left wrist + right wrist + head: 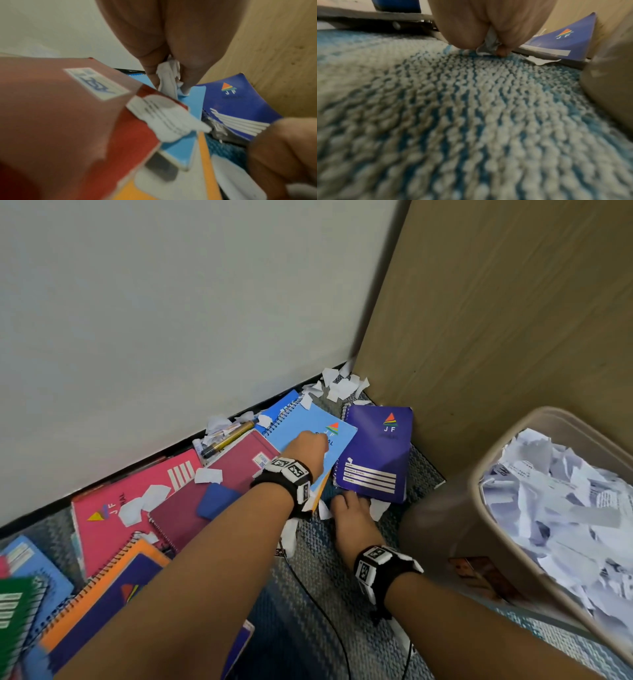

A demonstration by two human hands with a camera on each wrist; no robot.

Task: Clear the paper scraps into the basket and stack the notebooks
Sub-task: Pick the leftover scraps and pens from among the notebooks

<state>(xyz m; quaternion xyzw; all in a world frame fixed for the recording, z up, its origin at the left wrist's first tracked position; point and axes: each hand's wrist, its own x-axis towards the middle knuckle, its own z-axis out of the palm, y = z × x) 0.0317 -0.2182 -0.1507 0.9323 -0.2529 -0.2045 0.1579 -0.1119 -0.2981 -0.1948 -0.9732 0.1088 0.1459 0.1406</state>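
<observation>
My left hand [310, 448] hovers over the light blue spiral notebook [308, 429] and pinches crumpled white paper scraps [169, 75] between its fingers. Low on the carpet, my right hand [349, 510] grips another wad of white scraps [489, 45] at the front edge of the dark purple notebook [375, 453]. A loose scrap [378, 508] pokes out from under that notebook. More scraps [342, 386] lie in the corner by the wall. The beige basket [479, 470] at the right is heaped with torn paper [565, 508]. Pink, maroon, orange and green notebooks [137, 491] lie scattered at the left.
A white wall [171, 302] and a wooden panel [496, 320] close off the corner. A yellow marker [227, 440] lies by the wall's baseboard. A blue eraser-like block [217, 499] sits on the maroon notebook. A thin black cable [322, 614] runs across the blue-grey carpet [308, 594].
</observation>
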